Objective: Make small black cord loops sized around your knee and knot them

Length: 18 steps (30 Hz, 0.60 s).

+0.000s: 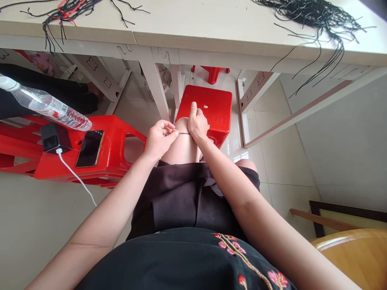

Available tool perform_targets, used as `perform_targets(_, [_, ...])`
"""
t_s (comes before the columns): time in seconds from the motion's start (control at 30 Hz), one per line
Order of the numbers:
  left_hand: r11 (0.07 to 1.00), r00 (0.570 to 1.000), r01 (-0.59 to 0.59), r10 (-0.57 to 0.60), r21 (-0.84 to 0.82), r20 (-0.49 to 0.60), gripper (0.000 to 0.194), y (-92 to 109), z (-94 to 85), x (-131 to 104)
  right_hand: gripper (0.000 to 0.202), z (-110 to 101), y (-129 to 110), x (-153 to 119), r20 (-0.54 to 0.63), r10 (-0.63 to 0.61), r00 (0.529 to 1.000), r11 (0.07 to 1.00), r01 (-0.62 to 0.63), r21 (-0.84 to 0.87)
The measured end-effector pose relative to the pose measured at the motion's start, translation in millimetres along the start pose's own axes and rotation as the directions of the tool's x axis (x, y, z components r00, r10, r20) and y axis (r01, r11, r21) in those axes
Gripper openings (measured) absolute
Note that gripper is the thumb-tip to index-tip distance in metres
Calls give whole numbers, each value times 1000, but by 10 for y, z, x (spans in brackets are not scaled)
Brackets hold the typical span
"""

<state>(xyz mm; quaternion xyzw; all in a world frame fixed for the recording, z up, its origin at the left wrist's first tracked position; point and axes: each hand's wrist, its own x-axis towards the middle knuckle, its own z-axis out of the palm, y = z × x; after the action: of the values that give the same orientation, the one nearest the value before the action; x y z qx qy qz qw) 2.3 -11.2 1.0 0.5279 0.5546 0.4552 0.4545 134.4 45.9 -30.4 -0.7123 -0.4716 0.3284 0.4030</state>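
Observation:
A thin dark cord [184, 133] runs in a short, nearly straight line between my two hands, just over my bare leg. My left hand [161, 137] pinches one end of it between thumb and fingertips. On the other side, the cord meets my right hand [198, 122], whose fingers are curled and whose thumb points forward. That hand rests against the leg and hides the cord's far end. Just beyond it stands a red plastic stool [211, 96].
Bundles of black cord [314, 18] lie on the pale table [193, 24], ends hanging over its edge. To my left, another red stool [113, 145] bears a phone [90, 148], a black charger [56, 137] with white cable and a clear bottle [54, 106]. A wooden chair [356, 253] is lower right.

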Motion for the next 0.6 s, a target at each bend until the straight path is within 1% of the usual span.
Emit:
perform_targets(0.1, [1000, 1000, 12, -12, 8, 11, 18, -34, -29, -3, 79, -4, -10, -11, 7, 0, 1000, 1000, 0, -18])
perform_targets(0.2, [1000, 1000, -9, 8, 18, 24, 17, -55, -49, -8, 78, -15, -25, -30, 4, -11, 1000, 1000, 11, -20])
perform_targets(0.43, [999, 1000, 27, -27, -26, 9, 19, -51, -71, -30, 75, -30, -51, -62, 30, 11, 999, 999, -10, -32])
perform_targets(0.6, [1000, 1000, 19, -19, -1, 4, 18, -71, -104, -13, 72, -36, -53, -70, 30, 23, 999, 999, -23, -25])
